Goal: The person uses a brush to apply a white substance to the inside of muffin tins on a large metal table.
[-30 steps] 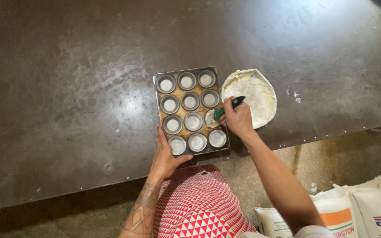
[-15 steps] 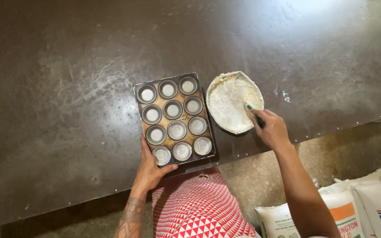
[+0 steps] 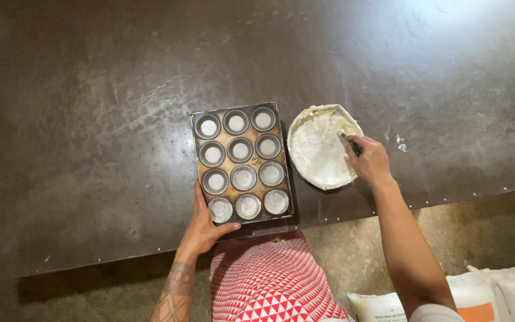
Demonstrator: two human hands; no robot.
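muffin tray [image 3: 242,164] beside white bowl [image 3: 323,148]

The person's arms are bare down to both hands, with no sleeves, rings or watch showing. The left forearm [image 3: 177,292] carries a dark tattoo of geometric lines and bands. Over the lap lies a red and white garment [image 3: 272,280] patterned with small triangles and zigzag rows.

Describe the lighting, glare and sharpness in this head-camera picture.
Head view: light falls from the upper right, leaving a pale sheen on the dark table; the left side dims. The muffin tray and white bowl are sharp; both hands, left hand and right hand, show no blur.
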